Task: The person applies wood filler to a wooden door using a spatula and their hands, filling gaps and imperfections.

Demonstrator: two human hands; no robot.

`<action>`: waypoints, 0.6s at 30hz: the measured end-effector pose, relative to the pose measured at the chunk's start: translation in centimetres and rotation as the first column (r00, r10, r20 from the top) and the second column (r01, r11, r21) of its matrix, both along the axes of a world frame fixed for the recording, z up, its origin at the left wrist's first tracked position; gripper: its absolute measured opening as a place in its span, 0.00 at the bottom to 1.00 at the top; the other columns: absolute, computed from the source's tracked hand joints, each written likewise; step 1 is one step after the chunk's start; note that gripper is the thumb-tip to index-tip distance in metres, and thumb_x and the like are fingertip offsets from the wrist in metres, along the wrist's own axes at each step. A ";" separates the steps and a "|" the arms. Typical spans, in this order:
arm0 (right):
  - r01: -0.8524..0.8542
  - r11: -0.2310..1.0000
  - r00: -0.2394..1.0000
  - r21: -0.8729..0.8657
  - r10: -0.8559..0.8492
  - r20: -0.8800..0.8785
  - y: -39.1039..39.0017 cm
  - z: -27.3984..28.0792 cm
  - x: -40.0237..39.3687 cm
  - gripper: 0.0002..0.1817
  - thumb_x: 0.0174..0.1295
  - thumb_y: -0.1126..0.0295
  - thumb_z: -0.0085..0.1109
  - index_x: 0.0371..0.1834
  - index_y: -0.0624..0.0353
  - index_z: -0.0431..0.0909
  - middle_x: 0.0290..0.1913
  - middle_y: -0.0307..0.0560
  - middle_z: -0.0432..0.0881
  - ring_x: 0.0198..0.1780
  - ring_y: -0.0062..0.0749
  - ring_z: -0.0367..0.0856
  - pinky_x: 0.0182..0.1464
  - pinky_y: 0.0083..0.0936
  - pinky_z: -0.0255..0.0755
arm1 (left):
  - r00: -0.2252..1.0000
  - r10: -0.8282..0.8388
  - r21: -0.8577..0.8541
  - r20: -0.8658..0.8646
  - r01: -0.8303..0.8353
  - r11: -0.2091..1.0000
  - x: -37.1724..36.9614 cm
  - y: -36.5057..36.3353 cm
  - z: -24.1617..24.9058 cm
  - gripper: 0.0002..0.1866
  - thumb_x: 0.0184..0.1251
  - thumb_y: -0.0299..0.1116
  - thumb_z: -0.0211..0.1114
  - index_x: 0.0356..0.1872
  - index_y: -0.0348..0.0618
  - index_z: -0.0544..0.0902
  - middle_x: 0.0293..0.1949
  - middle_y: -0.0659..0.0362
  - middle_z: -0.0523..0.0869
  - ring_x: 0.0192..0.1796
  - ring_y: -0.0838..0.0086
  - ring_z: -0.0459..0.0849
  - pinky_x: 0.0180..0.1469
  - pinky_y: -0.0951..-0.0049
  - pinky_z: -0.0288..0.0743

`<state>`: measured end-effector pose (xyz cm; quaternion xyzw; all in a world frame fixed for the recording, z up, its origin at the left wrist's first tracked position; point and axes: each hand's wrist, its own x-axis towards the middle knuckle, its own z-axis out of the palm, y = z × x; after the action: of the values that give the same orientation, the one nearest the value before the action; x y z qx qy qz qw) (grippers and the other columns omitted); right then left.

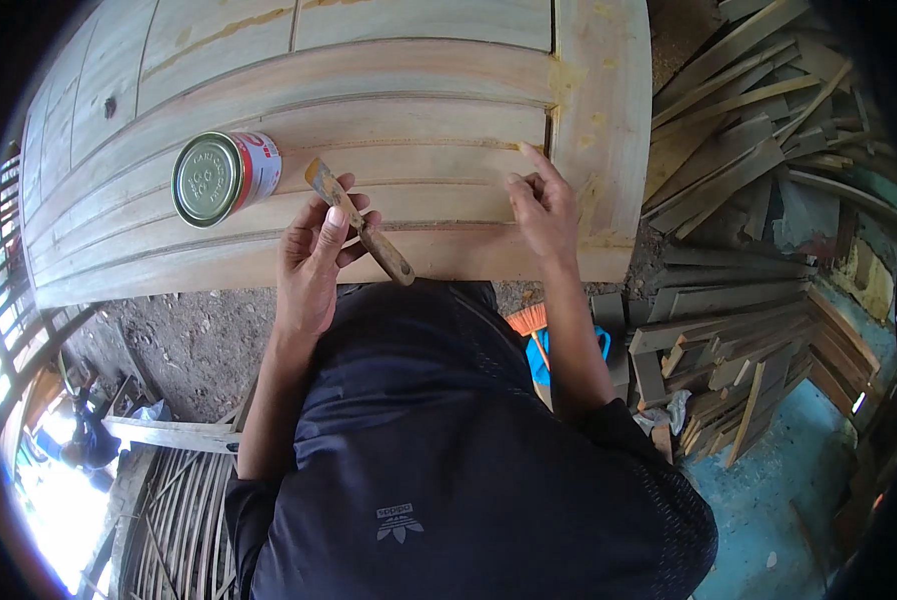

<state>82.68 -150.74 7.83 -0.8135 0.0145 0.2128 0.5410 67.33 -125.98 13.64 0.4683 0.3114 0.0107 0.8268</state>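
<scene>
My feed shows the can [214,178] on the panel [419,120], left of the scraper [381,248] gripped in the left hand [312,265], and wood strips [734,165] well right, beyond the panel.

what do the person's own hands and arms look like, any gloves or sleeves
Both the left hand and right hand are bare, with no gloves, rings or watch visible. The forearms are uncovered too, up to the dark, loose-looking left sleeve and right sleeve. They match the dark top, which has a small grey adidas logo.
</scene>
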 end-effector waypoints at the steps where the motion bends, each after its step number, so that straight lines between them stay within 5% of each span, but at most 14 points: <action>1: -0.003 1.000 1.000 -0.001 0.003 -0.002 -0.4 -0.2 0.1 0.30 0.69 0.72 0.67 0.75 0.60 0.76 0.26 0.35 0.77 0.26 0.14 0.69 0.32 0.20 0.69 | 1.000 0.012 0.003 -0.003 -0.012 1.000 -0.1 0.1 -0.3 0.26 0.84 0.43 0.62 0.74 0.39 0.74 0.59 0.55 0.85 0.61 0.64 0.87 0.63 0.58 0.85; 7: -0.100 0.987 0.991 -0.124 0.109 0.073 0.0 -0.7 -0.6 0.32 0.67 0.71 0.68 0.76 0.57 0.76 0.26 0.40 0.80 0.27 0.18 0.75 0.33 0.24 0.72 | 1.000 0.003 0.011 -0.020 -0.003 1.000 0.0 0.1 -0.3 0.27 0.84 0.44 0.63 0.74 0.39 0.74 0.59 0.55 0.85 0.61 0.64 0.87 0.64 0.57 0.84; 10: -0.146 0.940 0.967 -0.309 0.202 0.157 1.2 0.4 -0.9 0.32 0.66 0.69 0.66 0.76 0.57 0.75 0.27 0.48 0.85 0.28 0.28 0.84 0.34 0.30 0.78 | 1.000 0.001 0.003 -0.012 -0.001 1.000 0.0 0.2 -0.4 0.27 0.83 0.44 0.63 0.74 0.39 0.74 0.58 0.55 0.85 0.61 0.64 0.87 0.64 0.57 0.84; 12: -0.155 0.616 0.868 -0.773 0.458 0.191 2.2 1.7 -1.2 0.30 0.65 0.69 0.64 0.73 0.58 0.77 0.30 0.56 0.88 0.31 0.44 0.90 0.36 0.38 0.82 | 1.000 0.004 -0.001 -0.016 -0.004 1.000 0.0 0.2 -0.4 0.27 0.83 0.44 0.63 0.74 0.39 0.74 0.58 0.55 0.85 0.61 0.64 0.87 0.63 0.58 0.84; 18: -0.300 0.369 0.807 -0.880 0.590 -0.028 3.0 4.0 1.5 0.28 0.62 0.69 0.63 0.69 0.52 0.81 0.34 0.61 0.90 0.40 0.56 0.91 0.46 0.49 0.84 | 1.000 0.006 0.006 -0.017 -0.006 1.000 0.1 0.1 -0.1 0.26 0.84 0.43 0.63 0.74 0.39 0.75 0.58 0.55 0.85 0.60 0.64 0.88 0.63 0.58 0.84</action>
<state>84.16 -147.75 11.81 -0.9631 -0.1862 0.1936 -0.0151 67.42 -125.88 13.53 0.4698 0.3198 0.0103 0.8227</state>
